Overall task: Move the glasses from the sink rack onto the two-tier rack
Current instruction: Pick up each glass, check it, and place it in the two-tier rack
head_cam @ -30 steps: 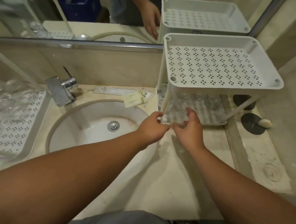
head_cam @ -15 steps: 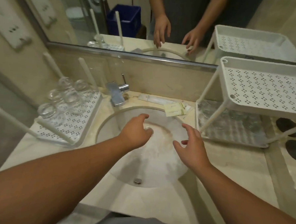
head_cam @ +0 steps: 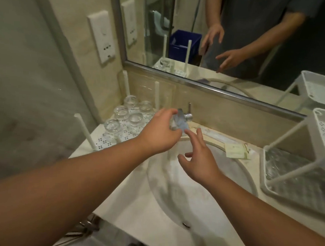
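Head view: both hands, which were hovering over the basin half a second ago, are now reaching leftward toward the sink rack (head_cam: 107, 144). The left hand (head_cam: 158, 133) is extending with fingers loosely curved and holding nothing; the right hand (head_cam: 199, 160) is trailing with fingers spread, also unladen. Five glasses (head_cam: 129, 115) are standing in a cluster on the sink rack, just beyond the left hand. A faucet (head_cam: 184, 117) is showing behind the left fingertips. The basin (head_cam: 173, 195) is lying under the right hand, set in a pale counter (head_cam: 134, 215) below a mirror (head_cam: 256, 43). At right, the two-tier rack (head_cam: 294, 178) is holding blurred glassware on its lower tier.
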`<state>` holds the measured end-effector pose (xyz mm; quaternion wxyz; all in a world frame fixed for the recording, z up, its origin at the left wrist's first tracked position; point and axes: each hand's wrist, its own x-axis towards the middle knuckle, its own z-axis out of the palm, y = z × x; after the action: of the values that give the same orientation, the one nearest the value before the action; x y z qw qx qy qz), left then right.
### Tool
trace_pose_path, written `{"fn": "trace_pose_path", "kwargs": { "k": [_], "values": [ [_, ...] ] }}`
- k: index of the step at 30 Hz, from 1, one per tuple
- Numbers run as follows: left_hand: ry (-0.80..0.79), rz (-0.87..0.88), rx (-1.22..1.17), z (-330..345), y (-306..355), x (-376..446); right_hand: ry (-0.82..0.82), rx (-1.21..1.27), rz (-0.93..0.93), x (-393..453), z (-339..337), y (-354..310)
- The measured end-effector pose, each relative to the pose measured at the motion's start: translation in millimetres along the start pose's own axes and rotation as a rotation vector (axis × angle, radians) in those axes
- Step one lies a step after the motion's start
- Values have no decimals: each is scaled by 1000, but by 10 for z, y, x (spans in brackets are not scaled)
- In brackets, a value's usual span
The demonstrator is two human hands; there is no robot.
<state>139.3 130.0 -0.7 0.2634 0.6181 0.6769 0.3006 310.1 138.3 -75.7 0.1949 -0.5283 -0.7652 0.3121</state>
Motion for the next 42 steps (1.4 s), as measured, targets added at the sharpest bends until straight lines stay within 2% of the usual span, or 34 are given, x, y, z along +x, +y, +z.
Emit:
{"fn": "trace_pose_path", "kwargs": {
  "k": [3, 12, 19, 22, 32, 42],
  "values": [
    [-23, 2, 43, -307, -106, 73, -13, -43, -58, 219, 70, -265],
    [81, -147, -39, -892, -696, 180, 20, -156, -203, 833, 408, -852],
    [164, -328, -99, -890, -1268, 248, -89, -255, -212, 1064, 742, -1075],
    [197, -381, -54, -864, -1491, 323, -126, -307, -213, 1131, 865, -1094],
    [93, -512, 159, -630, -1903, 430, -187, -309, -159, 1170, 1129, -940],
    [106, -510, 134, -528, -2130, 415, -182, -261, -142, 1155, 1212, -841]
  ]
}}
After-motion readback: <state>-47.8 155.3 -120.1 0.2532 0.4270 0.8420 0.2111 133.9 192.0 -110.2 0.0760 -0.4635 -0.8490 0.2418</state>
